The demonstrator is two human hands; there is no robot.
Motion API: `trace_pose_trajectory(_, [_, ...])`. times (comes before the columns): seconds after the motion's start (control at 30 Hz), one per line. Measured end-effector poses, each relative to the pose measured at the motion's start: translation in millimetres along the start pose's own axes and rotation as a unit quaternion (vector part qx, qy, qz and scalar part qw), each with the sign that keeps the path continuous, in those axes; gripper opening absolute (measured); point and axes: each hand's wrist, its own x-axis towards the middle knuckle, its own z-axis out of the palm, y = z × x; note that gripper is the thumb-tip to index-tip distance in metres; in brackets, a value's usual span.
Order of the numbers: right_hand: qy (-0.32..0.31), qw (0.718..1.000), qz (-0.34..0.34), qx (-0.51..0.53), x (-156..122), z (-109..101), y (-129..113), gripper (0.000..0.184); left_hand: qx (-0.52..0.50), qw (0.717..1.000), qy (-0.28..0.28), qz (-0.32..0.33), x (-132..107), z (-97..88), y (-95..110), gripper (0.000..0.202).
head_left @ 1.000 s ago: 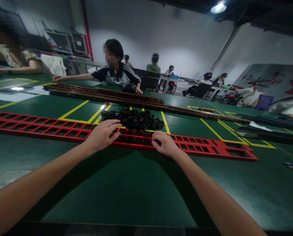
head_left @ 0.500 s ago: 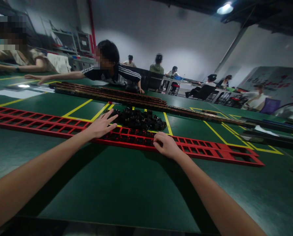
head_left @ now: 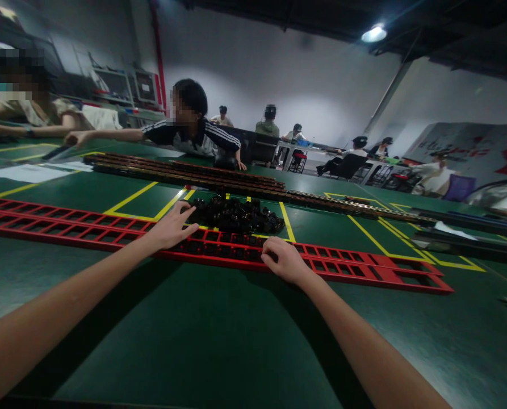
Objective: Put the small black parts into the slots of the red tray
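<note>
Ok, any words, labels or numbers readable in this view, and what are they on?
None can be read.
Wall banner: red marks, too blurred to read.
White sheet on the table: blurred, no print legible.
Red rack and black parts: no markings visible.

Left forearm: we see ours bare along its whole visible length, entering from the near left.
Right forearm: ours is bare too, entering from the near right.
Left hand (head_left: 171, 227): ours, bare.
Right hand (head_left: 284, 260): ours, bare.
</note>
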Motion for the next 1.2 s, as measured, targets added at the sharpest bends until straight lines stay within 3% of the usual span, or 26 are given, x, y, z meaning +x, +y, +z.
trace_pose_trajectory(0.2, [-0.001, 1.0, 0.004, 0.005, 0.4, -0.9, -0.4, 0.011, 0.005, 0.991, 0.129, 0.035, -5.4, -6.7, 9.3, 0.047])
trace_pose_trajectory(0.3, [-0.001, 1.0, 0.008, 0.004, 0.9, -1.5, -1.5, 0.013, -0.003, 0.986, 0.15, 0.075, -6.4, -11.1, 14.9, 0.035])
trace_pose_trajectory(0.5, [0.005, 1.0, 0.006, 0.002, -0.1, -1.1, -1.3, 0.013, -0.004, 0.991, 0.103, 0.09, -7.0, -15.5, 20.3, 0.033])
trace_pose_trajectory(0.67, [0.005, 1.0, 0.01, -0.007, -0.9, 0.3, 0.7, 0.011, -0.06, 0.992, 0.018, 0.113, -9.4, -13.1, 16.8, 0.04])
trace_pose_trajectory(0.77, [0.007, 1.0, 0.006, -0.009, -0.1, 0.4, 0.1, 0.012, -0.073, 0.993, -0.043, 0.08, -9.9, -11.1, 16.4, 0.041])
trace_pose_trajectory(0.9, [0.008, 1.0, 0.008, -0.011, 0.6, 0.3, -1.2, 0.013, -0.076, 0.993, -0.076, 0.052, -7.9, -12.6, 19.6, 0.043])
trace_pose_trajectory(1.13, [0.007, 1.0, 0.005, -0.006, 0.2, 1.3, -0.4, 0.012, -0.064, 0.98, -0.112, 0.149, -9.8, -18.4, 20.0, 0.05])
trace_pose_trajectory(1.2, [0.007, 1.0, 0.007, -0.007, 0.4, 1.4, -0.4, 0.012, -0.057, 0.981, -0.108, 0.152, -11.0, -18.4, 19.6, 0.054])
